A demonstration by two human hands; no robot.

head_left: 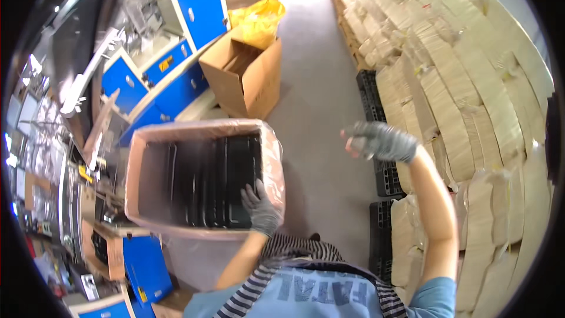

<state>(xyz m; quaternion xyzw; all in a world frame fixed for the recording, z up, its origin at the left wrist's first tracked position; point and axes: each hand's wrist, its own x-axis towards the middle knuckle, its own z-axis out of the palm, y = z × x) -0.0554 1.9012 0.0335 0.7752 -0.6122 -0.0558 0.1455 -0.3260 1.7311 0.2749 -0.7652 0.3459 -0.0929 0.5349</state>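
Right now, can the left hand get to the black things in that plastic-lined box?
Probably yes. The gloved left hand is at the right side of the plastic-lined box, its fingers reaching over the black things. The top is open, and nothing seems to block the way.

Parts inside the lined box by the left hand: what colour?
The parts are black, best seen in the head view.

Dark capital letters [322,292] cross the blue shirt [262,301], and a yellow label [166,63] sits on a blue drawer [154,75].
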